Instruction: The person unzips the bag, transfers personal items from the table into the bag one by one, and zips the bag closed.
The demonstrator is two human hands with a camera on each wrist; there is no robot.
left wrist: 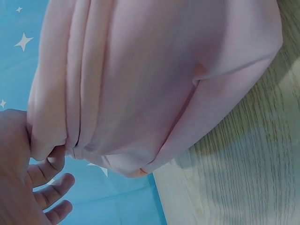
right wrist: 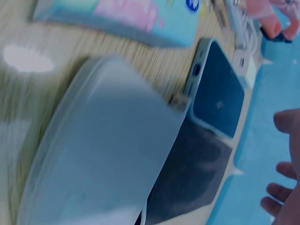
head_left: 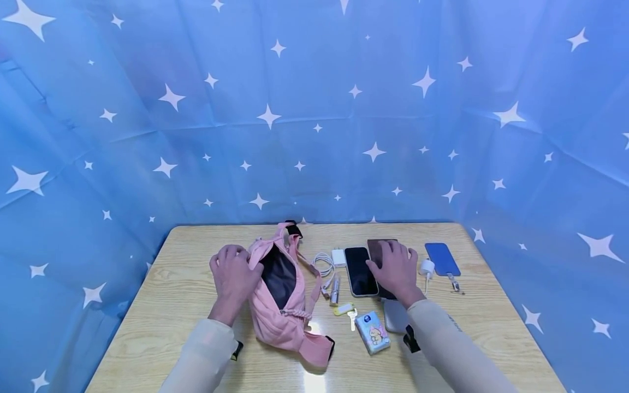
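Note:
A pink waist bag lies on the table with its mouth gaping and dark lining showing. My left hand pinches the bag's left edge between thumb and index finger; in the left wrist view its other fingers hang loosely beside the pink cloth. Over a flat dark brown cover is my right hand, fingers spread and bent a little. The right wrist view shows that hand apart from the dark cover. A black-screened phone lies left of the cover.
Near the bag are a coiled white cable, white charger, lipstick-like tube, yellow tag and key. A tissue pack and pale rounded case lie nearer; a blue card holder lies right.

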